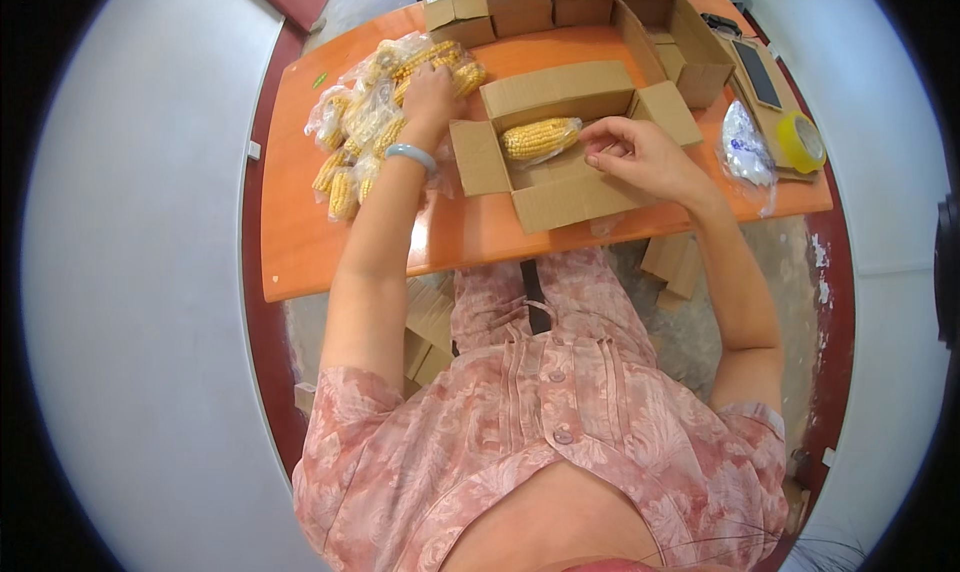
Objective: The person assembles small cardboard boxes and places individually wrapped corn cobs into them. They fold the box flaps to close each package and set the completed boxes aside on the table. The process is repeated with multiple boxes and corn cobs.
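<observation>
My left hand (430,95), a pale bangle on its wrist, reaches into a pile of corn cobs (343,193) wrapped in clear plastic. Its fingertips are over cobs at the pile's far right, and whether they grip one is hidden. Right of the pile stands an open cardboard box (566,208) with its flaps folded out. One wrapped corn cob (541,138) lies inside, along the box's far left. My right hand (626,152) hovers over the box's right part, fingers curled and thumb apart, close to that cob's right end. Nothing shows between its fingers.
Several cardboard boxes (521,5) line the table's far edge, and an open one (697,69) stands at the far right. A phone (757,75), a yellow tape roll (801,143) and a plastic packet (746,148) lie on the right. Flattened cardboard (431,309) is under the orange table (315,253).
</observation>
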Demonstrator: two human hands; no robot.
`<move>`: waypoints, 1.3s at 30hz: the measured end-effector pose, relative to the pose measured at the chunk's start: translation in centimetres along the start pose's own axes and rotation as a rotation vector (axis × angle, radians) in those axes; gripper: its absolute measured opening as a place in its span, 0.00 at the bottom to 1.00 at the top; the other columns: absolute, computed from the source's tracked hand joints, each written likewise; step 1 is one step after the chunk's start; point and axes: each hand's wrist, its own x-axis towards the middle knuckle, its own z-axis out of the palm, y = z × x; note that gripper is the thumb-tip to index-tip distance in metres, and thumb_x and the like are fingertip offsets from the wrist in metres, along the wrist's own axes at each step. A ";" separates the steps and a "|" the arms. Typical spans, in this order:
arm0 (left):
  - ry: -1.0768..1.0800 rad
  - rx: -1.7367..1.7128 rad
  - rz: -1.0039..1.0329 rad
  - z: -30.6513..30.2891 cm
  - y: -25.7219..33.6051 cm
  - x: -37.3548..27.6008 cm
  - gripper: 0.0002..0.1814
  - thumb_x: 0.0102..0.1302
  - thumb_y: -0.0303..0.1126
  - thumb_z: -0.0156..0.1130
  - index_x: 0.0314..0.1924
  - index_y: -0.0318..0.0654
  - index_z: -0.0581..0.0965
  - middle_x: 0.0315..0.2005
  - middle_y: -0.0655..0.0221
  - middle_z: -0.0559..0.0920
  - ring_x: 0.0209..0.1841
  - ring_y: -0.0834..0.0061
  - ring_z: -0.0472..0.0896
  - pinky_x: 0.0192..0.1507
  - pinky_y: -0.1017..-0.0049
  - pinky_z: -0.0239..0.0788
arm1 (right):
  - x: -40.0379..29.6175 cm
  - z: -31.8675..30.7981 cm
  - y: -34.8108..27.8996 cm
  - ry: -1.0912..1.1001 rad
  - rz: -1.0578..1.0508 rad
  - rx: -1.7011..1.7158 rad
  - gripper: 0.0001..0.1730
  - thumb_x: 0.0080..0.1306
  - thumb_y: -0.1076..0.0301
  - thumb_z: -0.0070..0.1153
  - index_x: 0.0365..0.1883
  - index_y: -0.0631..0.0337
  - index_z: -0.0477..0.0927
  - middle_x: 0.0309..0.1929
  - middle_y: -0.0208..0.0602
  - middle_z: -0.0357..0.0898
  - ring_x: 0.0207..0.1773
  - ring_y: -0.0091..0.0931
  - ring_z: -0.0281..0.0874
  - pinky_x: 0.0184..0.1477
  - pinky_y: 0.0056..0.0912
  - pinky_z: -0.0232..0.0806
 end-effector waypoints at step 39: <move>-0.713 -2.609 -0.140 -9.8 8.9 -10.3 0.23 0.80 0.42 0.47 0.62 0.30 0.72 0.55 0.55 0.82 0.55 0.60 0.83 0.55 0.58 0.81 | 4.1 -0.7 -1.6 -0.129 -0.154 0.524 0.20 0.68 0.64 0.68 0.56 0.62 0.82 0.48 0.26 0.84 0.49 0.16 0.80 0.51 0.22 0.73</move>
